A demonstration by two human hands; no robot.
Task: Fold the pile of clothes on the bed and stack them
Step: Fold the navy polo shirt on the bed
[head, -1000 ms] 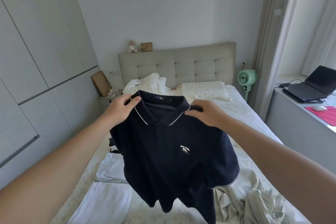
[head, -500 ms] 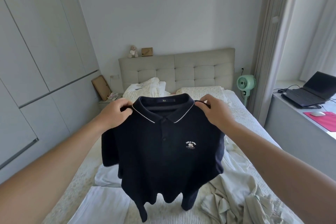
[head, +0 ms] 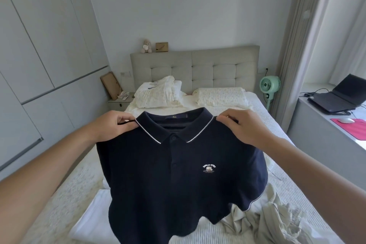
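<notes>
I judge the job well short of done. Folded white cloth [head: 87, 222] lies flat on the bed [head: 263, 125] at lower left, partly behind the polo, so some pieces look finished, though I can't count how many are stacked there. A crumpled pale heap [head: 273, 222] sits unfolded at lower right, near the polo's hem. More white fabric [head: 158, 95] is bundled up by the headboard [head: 198, 69]; whether that belongs to the pile or is bedding, I can't tell.

The navy polo [head: 178, 180] is the piece in hand. I have it held up in the air over the middle of the bed, front facing me, collar on top, body hanging down with the lower edge close to the sheet. It has no fold in it yet, so by my reading this is the spread-and-square step before laying it down.

My left hand [head: 114, 127] pinches the shoulder seam just beside the collar's left tip, fingers curled round the fabric. My right hand [head: 241, 127] does the same at the other shoulder, thumb and fingertips closed on the cloth. The two hands are well apart, with the collar stretched between them, both clamped on the polo
</notes>
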